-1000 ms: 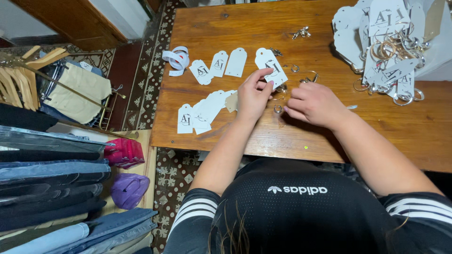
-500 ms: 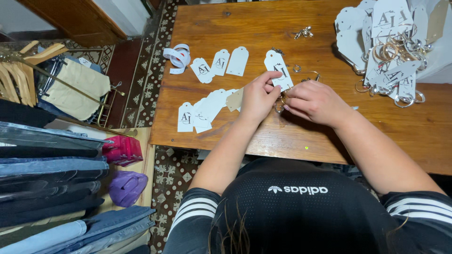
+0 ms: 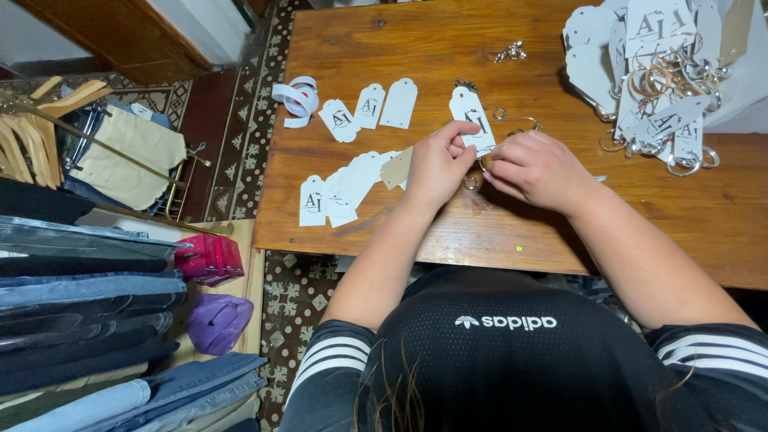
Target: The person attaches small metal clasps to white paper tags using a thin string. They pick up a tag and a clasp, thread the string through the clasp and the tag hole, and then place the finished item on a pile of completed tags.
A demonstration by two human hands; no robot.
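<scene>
Wooden table [image 3: 688,216], seen from above; its right edge and far right corner are cut off by the frame.

Left hand [image 3: 436,164]: near the middle of the table, fingers pinched on the lower end of a white paper tag [image 3: 470,122], which lies flat just beyond the knuckles. Its monogram is partly covered by the thumb.

Right hand [image 3: 538,170]: just beside the left hand, almost touching it, fingers curled inward. Whatever they grip is hidden under the knuckles; I cannot tell if they hold anything.

Small metal ring [image 3: 471,183]: on the table between the two hands, half covered by them.

Further rings [image 3: 500,114]: just beyond the tag, one thin brass-coloured hoop partly behind the right hand.

Loose white tags [image 3: 346,188]: an overlapping group left of the left hand, towards the near left corner; one beige tag [image 3: 396,168] is partly under the wrist.

Row of three white tags [image 3: 370,106]: further back, beside a roll of white tape [image 3: 294,98] near the left edge.

Heap of tags with rings [image 3: 652,76]: far right corner, tangled, count unreadable, partly cut off.

Small metal clasp [image 3: 510,53]: towards the far edge, too small to make out.

Folded jeans [image 3: 80,312], a purple bag [image 3: 214,320] and wooden hangers [image 3: 48,104]: off the table, left.
</scene>
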